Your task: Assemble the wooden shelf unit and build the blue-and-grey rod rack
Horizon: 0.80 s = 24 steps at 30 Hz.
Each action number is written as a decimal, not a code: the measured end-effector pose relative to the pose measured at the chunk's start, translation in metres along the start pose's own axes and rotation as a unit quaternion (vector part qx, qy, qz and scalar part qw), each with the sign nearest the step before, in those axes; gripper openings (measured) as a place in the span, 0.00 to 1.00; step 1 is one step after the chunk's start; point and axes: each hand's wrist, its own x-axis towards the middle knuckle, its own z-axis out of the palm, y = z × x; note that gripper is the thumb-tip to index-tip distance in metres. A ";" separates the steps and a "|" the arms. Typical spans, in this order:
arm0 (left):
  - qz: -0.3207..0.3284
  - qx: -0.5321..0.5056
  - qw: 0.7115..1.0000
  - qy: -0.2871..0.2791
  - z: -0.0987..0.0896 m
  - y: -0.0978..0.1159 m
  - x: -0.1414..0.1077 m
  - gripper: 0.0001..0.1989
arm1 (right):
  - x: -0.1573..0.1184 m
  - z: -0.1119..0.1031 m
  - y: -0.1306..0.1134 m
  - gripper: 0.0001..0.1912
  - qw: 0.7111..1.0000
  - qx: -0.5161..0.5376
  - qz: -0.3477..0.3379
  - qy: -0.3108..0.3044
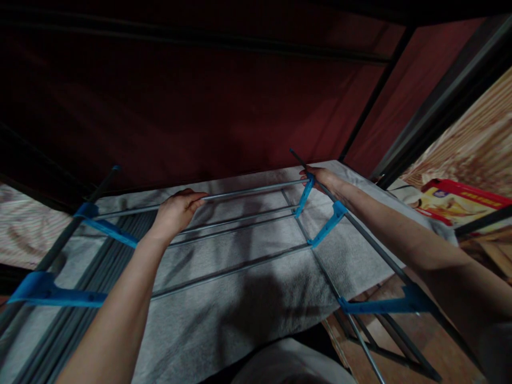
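Observation:
A rack frame of thin grey metal tubes and blue plastic connectors stretches across in front of me. My left hand is closed round the farthest cross tube, near its left part. At the far right corner, my right hand grips a blue corner connector where the cross tube meets the right side tube; some of its fingers are hidden. More blue connectors join the left side tube.
A grey cloth covers the surface beneath the frame. Several loose tubes lie bundled at left. Behind rises a dark red panel with black bars. A red and yellow box sits at right, near dark metal bars.

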 end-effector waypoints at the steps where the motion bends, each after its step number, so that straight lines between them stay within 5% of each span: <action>1: 0.005 -0.004 1.000 0.002 0.000 -0.001 0.000 0.27 | 0.000 0.000 0.000 0.13 1.000 -0.001 -0.002 -0.001; 24: 0.017 -0.008 1.000 -0.004 -0.001 -0.001 -0.003 0.26 | 0.006 0.000 0.003 0.16 0.999 -0.045 -0.002 -0.013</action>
